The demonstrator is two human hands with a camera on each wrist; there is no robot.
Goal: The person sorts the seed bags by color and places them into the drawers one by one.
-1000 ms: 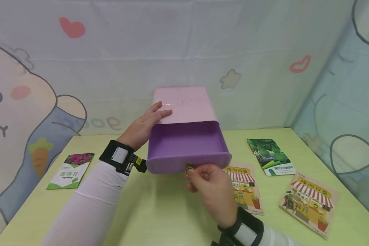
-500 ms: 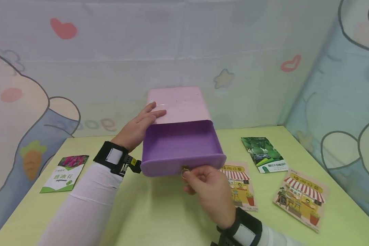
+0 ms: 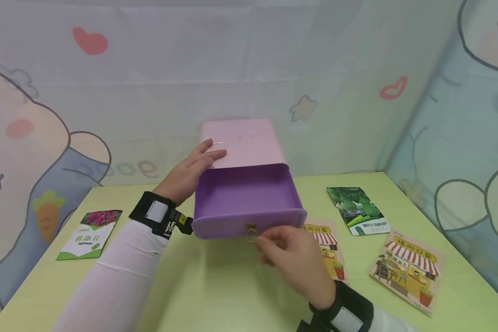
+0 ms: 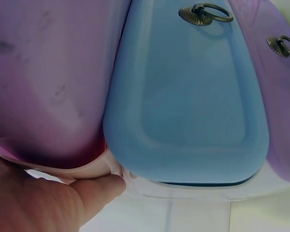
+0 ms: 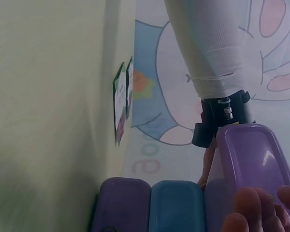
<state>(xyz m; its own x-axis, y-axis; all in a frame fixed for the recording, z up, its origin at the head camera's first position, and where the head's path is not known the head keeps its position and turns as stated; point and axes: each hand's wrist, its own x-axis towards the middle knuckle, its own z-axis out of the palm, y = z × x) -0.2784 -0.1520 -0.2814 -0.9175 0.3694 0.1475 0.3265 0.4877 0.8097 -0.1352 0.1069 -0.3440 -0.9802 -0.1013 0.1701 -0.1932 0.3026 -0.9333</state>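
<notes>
A small pink-topped cabinet (image 3: 242, 140) stands on the table with its top purple drawer (image 3: 249, 224) pulled out, nothing visible inside. In the left wrist view, a blue drawer (image 4: 198, 96) and another purple drawer (image 4: 285, 92) below it are closed. My left hand (image 3: 184, 177) rests on the cabinet's upper left edge, fingers stretched over the top. The thumb (image 4: 99, 193) lies along the side in the left wrist view. My right hand (image 3: 292, 258) is just right of the drawer's brass ring pull (image 3: 251, 230), fingers loosely bent, and the ring appears free of them.
A green packet (image 3: 358, 210) and a yellow illustrated packet (image 3: 407, 271) lie on the right of the table (image 3: 216, 295). Another yellow packet (image 3: 332, 251) is partly behind my right hand. A white packet with pink flowers (image 3: 89, 234) lies at left. A printed curtain (image 3: 249, 55) hangs behind.
My right fingertips have come off the ring pull and moved slightly right, and the ring now hangs down. The drawer stays pulled out and my left hand stays on the cabinet.
</notes>
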